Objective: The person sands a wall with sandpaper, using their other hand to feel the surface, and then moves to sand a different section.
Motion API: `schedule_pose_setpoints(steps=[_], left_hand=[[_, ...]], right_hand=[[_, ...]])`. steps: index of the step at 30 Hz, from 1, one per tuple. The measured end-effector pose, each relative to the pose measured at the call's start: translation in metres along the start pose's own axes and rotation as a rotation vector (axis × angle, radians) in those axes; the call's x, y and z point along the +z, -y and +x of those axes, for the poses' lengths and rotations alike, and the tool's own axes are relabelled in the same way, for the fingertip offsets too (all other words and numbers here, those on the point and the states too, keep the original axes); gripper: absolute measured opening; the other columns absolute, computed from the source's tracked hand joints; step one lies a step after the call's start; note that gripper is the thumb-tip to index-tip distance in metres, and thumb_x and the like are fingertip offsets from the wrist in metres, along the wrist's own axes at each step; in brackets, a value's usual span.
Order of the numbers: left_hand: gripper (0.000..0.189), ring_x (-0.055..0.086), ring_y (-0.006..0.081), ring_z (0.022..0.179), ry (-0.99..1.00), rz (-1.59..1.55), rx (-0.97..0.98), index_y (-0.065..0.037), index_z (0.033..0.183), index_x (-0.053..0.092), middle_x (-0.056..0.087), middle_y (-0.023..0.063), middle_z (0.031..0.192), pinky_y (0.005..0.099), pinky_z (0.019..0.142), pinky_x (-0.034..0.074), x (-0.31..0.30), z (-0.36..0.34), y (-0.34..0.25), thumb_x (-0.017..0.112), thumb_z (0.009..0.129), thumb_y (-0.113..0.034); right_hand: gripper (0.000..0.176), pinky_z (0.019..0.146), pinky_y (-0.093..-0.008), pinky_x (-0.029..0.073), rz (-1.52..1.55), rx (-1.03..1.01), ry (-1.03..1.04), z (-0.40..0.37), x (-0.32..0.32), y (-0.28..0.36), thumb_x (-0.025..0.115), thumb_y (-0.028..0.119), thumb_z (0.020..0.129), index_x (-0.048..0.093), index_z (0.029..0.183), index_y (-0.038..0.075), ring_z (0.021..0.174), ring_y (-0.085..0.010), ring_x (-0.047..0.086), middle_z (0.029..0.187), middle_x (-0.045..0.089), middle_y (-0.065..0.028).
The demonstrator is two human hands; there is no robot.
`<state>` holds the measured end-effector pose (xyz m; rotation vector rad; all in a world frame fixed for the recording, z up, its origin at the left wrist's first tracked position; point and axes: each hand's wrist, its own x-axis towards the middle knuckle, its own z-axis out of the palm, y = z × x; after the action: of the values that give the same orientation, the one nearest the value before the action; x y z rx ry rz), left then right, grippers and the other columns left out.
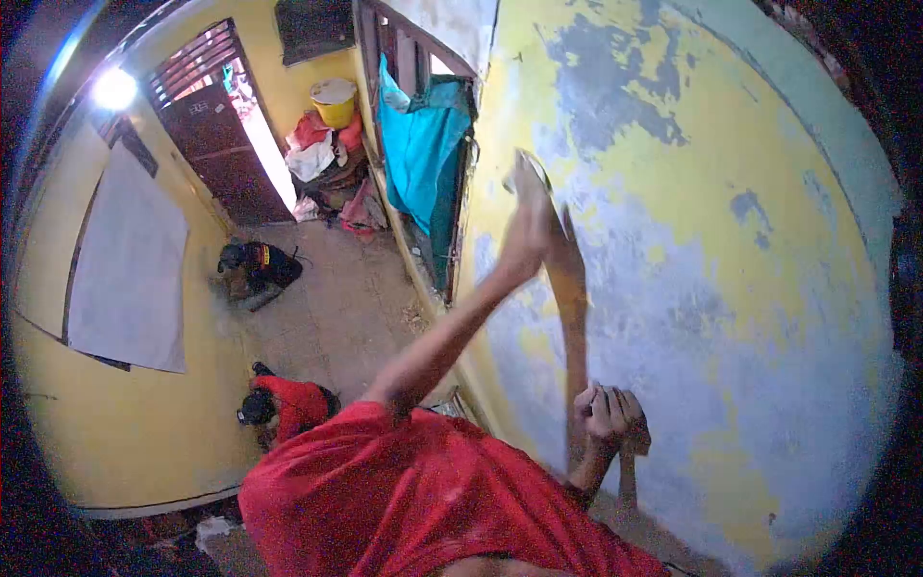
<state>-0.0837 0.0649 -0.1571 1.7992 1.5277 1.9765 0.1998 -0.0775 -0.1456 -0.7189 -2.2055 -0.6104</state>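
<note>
My left hand [531, 216] is raised against the peeling wall [663, 317], its arm stretched upward. Motion blurs it, but the fingers look closed around something thin with a pale curved edge, whose kind I cannot make out. Its shadow falls on the wall just to the right. Lower down, my right hand [612, 415] is held close to the wall with the fingers curled in. Whatever may be inside that hand is hidden. Grey and whitish patches show through the wall's yellow paint around both hands.
A turquoise cloth [418, 135] hangs at the window left of my left arm. Two people, one in dark clothes [264, 269] and one in red [293, 404], are low by the opposite wall. A yellow bucket [334, 108] tops a cloth pile near the dark door [216, 144].
</note>
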Motion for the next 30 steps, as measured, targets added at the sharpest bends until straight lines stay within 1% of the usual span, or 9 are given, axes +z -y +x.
schedule_pose_setpoints(steps=[1,3,5,10,15,17,23,27,30], left_hand=[[0.063,0.003,0.0396,0.149,0.02,0.093,0.063,0.009,0.15,0.01,0.009,0.031,0.158,0.0375,0.121,0.005,-0.004,0.007,0.047,0.026,0.105,-0.031],[0.061,0.013,0.0386,0.148,0.09,-0.363,-0.417,0.011,0.148,0.021,0.021,0.0305,0.155,0.035,0.12,0.011,-0.051,0.055,0.019,0.026,0.106,-0.033],[0.064,0.03,0.0339,0.143,0.04,-0.182,-0.36,0.003,0.153,0.012,0.025,0.0239,0.156,0.04,0.117,0.023,-0.054,0.065,0.043,0.025,0.106,-0.039],[0.064,-0.01,0.0357,0.149,-0.005,-0.152,-0.04,0.007,0.152,0.003,-0.009,0.0261,0.16,0.0411,0.12,-0.003,-0.017,-0.01,-0.062,0.032,0.104,-0.023],[0.061,0.002,0.0383,0.149,-0.072,-0.115,-0.004,0.007,0.151,0.017,0.008,0.0292,0.159,0.0392,0.12,0.006,-0.025,0.028,-0.039,0.036,0.103,-0.026],[0.059,0.012,0.0392,0.148,0.12,-0.403,-0.458,0.008,0.148,0.023,0.017,0.0297,0.157,0.0375,0.12,0.012,-0.058,0.071,-0.024,0.035,0.104,-0.029],[0.062,-0.001,0.0376,0.149,-0.124,-0.185,-0.069,0.007,0.151,0.013,0.002,0.0254,0.161,0.0383,0.121,0.005,-0.021,0.026,-0.06,0.033,0.105,-0.03],[0.064,-0.004,0.0375,0.149,0.041,-0.09,0.002,0.006,0.152,0.008,-0.003,0.0263,0.16,0.0388,0.121,0.003,-0.034,0.04,-0.011,0.031,0.105,-0.031],[0.061,0.015,0.0366,0.148,0.15,-0.451,-0.475,0.002,0.153,0.012,0.013,0.0242,0.16,0.0408,0.12,0.012,-0.061,0.086,0.006,0.025,0.106,-0.034]], right_hand=[[0.012,0.047,-0.0367,0.047,0.048,0.019,0.013,-0.003,0.004,0.007,0.058,0.003,0.082,0.064,0.071,0.0,0.052,-0.027,0.06,0.063,0.062,-0.0122],[0.012,0.048,-0.0372,0.048,0.099,0.044,0.034,-0.005,0.005,0.009,0.058,0.003,0.082,0.064,0.072,0.0,0.053,-0.0275,0.06,0.063,0.062,-0.0126],[0.011,0.049,-0.0382,0.048,0.05,0.074,-0.031,-0.003,0.007,0.013,0.058,0.001,0.082,0.064,0.073,-0.001,0.053,-0.0279,0.06,0.063,0.061,-0.0131],[0.008,0.056,-0.0386,0.049,0.053,0.077,0.05,-0.019,0.006,0.006,0.067,0.01,0.083,0.063,0.078,0.005,0.061,-0.0258,0.061,0.068,0.062,-0.0079],[0.011,0.059,-0.0371,0.049,0.062,0.084,0.002,-0.008,0.005,0.009,0.067,0.01,0.083,0.061,0.075,0.006,0.062,-0.0243,0.06,0.067,0.06,-0.0068],[0.011,0.055,-0.0368,0.048,0.021,0.078,0.026,-0.007,0.003,0.01,0.066,0.008,0.084,0.06,0.074,0.007,0.059,-0.0231,0.058,0.065,0.059,-0.0063],[0.01,0.053,-0.0379,0.046,0.096,-0.036,0.029,-0.014,0.006,-0.001,0.067,0.004,0.082,0.061,0.074,0.006,0.059,-0.0241,0.059,0.066,0.059,-0.0068],[0.013,0.052,-0.038,0.046,0.095,0.035,-0.002,-0.003,0.0,0.009,0.068,0.004,0.081,0.06,0.072,0.006,0.056,-0.0249,0.058,0.065,0.059,-0.0067],[0.015,0.046,-0.0354,0.044,0.076,0.015,0.023,0.005,-0.006,0.011,0.058,0.003,0.083,0.064,0.071,-0.001,0.05,-0.025,0.059,0.061,0.06,-0.0125]])
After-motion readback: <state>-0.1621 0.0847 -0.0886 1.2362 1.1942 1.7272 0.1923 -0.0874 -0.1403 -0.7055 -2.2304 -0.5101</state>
